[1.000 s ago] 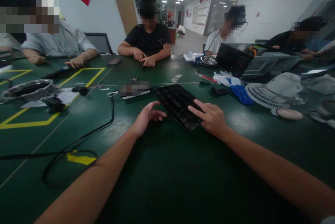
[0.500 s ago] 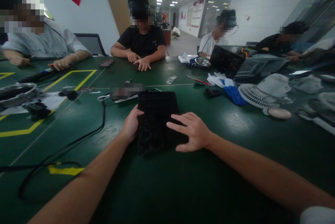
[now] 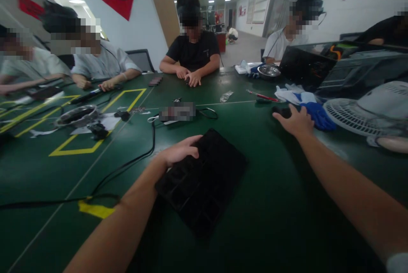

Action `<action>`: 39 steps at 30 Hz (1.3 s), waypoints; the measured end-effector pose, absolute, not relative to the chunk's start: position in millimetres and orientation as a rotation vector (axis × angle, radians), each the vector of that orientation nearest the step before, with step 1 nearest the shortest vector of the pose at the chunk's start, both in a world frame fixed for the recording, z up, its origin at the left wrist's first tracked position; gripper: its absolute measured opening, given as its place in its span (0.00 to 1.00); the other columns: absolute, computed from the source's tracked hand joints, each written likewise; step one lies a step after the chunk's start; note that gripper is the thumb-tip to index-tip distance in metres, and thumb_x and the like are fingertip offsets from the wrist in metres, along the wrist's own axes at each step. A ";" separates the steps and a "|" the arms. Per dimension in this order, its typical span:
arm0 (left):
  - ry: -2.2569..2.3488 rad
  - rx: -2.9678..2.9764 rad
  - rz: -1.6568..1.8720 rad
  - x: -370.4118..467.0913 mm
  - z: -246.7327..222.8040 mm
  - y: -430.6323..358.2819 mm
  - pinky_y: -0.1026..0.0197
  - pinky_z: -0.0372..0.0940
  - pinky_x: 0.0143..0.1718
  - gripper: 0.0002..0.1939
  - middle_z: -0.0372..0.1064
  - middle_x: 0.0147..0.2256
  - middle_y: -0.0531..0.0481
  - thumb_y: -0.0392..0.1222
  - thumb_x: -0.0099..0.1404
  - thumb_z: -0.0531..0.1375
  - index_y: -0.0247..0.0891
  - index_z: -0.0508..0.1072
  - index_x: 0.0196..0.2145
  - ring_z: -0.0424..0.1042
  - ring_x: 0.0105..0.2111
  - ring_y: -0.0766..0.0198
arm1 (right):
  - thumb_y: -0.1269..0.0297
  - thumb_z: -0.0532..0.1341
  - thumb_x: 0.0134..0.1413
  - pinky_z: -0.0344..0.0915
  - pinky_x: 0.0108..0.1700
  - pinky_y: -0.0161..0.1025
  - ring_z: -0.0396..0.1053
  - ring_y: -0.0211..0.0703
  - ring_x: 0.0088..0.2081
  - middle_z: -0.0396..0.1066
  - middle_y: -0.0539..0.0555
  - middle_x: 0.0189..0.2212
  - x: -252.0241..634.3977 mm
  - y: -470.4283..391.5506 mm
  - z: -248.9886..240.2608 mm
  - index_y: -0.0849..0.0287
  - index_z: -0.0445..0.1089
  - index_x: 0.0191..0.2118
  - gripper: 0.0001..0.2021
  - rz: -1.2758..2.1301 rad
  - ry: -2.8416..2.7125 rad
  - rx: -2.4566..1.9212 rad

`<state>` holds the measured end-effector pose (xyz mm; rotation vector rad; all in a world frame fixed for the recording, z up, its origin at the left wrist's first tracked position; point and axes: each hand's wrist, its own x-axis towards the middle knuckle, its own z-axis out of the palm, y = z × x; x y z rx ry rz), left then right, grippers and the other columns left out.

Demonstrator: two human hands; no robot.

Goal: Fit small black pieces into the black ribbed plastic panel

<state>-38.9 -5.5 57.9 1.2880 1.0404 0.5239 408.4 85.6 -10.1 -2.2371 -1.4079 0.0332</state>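
Note:
A flat black panel [image 3: 207, 179] with recessed shapes lies tilted at an angle before me. My left hand [image 3: 181, 152] grips its upper left edge, thumb on top and fingers around the side. Farther right, my right hand [image 3: 295, 120] reaches over a small black object [image 3: 282, 112], with thumb and fingers around it; the object is partly covered. Blue and white gloves [image 3: 318, 113] lie just beyond the right hand's fingers.
A white fan [image 3: 379, 107] lies at the right of the green table [image 3: 255, 192]. Black cables [image 3: 134, 161] run along the left. A red-handled tool [image 3: 266, 96] and a metal bowl [image 3: 268, 71] are farther back. Several people sit around the table.
My right hand has left the panel and moved right to the small black object. The panel has turned and come nearer in my left hand. The view has swung left.

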 end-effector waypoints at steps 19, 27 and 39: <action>1.069 2.169 0.250 22.1 55.7 31.2 0.48 0.73 0.52 0.34 0.80 0.52 0.40 0.32 0.58 0.61 0.37 0.73 0.63 0.80 0.47 0.50 | 0.48 0.68 0.56 0.65 0.58 0.55 0.68 0.66 0.59 0.72 0.72 0.59 374.2 72.9 -14.0 0.59 0.76 0.61 0.31 0.071 -1.650 -1.958; 1.104 2.263 0.509 -4.8 46.3 -6.0 0.43 0.67 0.62 0.24 0.80 0.55 0.41 0.39 0.64 0.63 0.42 0.77 0.58 0.78 0.55 0.48 | 0.58 0.55 0.65 0.67 0.50 0.48 0.68 0.49 0.37 0.68 0.55 0.30 357.4 69.8 4.8 0.56 0.68 0.32 0.11 0.549 -1.011 -1.631; 1.342 1.584 1.091 -52.8 25.4 -11.8 0.48 0.68 0.50 0.21 0.81 0.36 0.45 0.57 0.62 0.64 0.39 0.76 0.45 0.78 0.41 0.51 | 0.16 0.47 0.53 0.63 0.22 0.38 0.65 0.42 0.21 0.69 0.52 0.23 287.3 56.1 10.5 0.51 0.65 0.33 0.38 1.183 -0.868 -1.149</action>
